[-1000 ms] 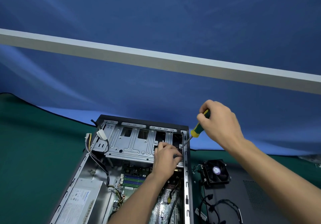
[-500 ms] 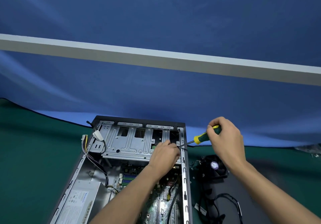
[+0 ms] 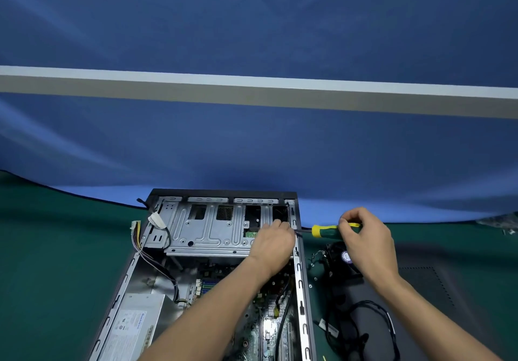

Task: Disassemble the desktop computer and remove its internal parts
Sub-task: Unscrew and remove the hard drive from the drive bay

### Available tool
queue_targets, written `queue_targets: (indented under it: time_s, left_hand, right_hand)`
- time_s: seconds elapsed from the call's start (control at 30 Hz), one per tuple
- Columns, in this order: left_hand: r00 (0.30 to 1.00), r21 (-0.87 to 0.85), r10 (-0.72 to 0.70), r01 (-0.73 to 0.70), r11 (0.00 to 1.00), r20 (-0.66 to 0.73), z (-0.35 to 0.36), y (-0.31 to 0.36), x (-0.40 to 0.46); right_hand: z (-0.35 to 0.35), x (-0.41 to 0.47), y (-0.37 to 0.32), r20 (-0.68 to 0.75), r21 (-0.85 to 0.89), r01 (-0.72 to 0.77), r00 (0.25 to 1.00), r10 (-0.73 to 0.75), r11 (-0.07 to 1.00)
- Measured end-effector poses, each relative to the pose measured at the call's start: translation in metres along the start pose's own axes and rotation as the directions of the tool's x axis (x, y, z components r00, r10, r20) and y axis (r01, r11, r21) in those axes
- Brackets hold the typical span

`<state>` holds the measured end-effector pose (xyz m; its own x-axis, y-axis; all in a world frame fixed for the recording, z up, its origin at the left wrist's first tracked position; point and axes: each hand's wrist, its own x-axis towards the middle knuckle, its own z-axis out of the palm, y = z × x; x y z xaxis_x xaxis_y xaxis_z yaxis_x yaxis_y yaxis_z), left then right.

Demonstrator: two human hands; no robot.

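Head view: right hand (image 3: pixel 364 237) grips the screwdriver (image 3: pixel 328 231) level against the case's (image 3: pixel 304 290) right wall. Left hand (image 3: pixel 273 241) rests curled by the drive cage (image 3: pixel 207 231), its grasp unclear. Keeping the shaft square probably prevents slipping.

Looked like a staged repair/recording bench, not a home. Green mat (image 3: pixel 56 262) covered the table, plain blue cloth backdrop (image 3: pixel 252 150) hung behind w/ a grey bar (image 3: pixel 252 91) across it. Opened PC case (image 3: pixel 304 290) lay flat, pulled fan (image 3: pixel 340 257) & loose cables (image 3: pixel 372 318) beside it.
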<state>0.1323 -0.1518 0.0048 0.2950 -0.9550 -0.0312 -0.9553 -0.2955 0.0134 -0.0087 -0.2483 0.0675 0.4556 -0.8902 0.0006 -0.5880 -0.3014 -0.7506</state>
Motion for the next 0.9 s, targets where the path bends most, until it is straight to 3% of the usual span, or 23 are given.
queue_targets:
  time_s: [0.2, 0.47, 0.6, 0.9]
  left_hand:
    - [1.000, -0.120, -0.011, 0.007, 0.993, -0.030, 0.003, -0.006, -0.003]
    - [0.982, -0.361, -0.121, 0.166, 0.918, 0.144, -0.007, -0.010, 0.006]
    - [0.978, -0.334, -0.115, 0.168, 0.927, 0.173, -0.010, -0.010, 0.010]
    - [0.991, -0.155, -0.132, 0.132, 0.979, 0.007, 0.003, 0.005, -0.001]
  right_hand:
    - [0.007, -0.007, 0.005, 0.016, 0.014, -0.023, 1.000, 0.023, 1.000]
    - [0.008, -0.008, 0.005, 0.017, 0.059, -0.055, 0.998, 0.054, 0.997]
    - [0.008, -0.008, 0.007, 0.013, 0.061, -0.051, 0.999, 0.050, 0.997]
    - [0.011, -0.010, 0.015, -0.009, 0.089, -0.098, 0.995, 0.100, 0.991]
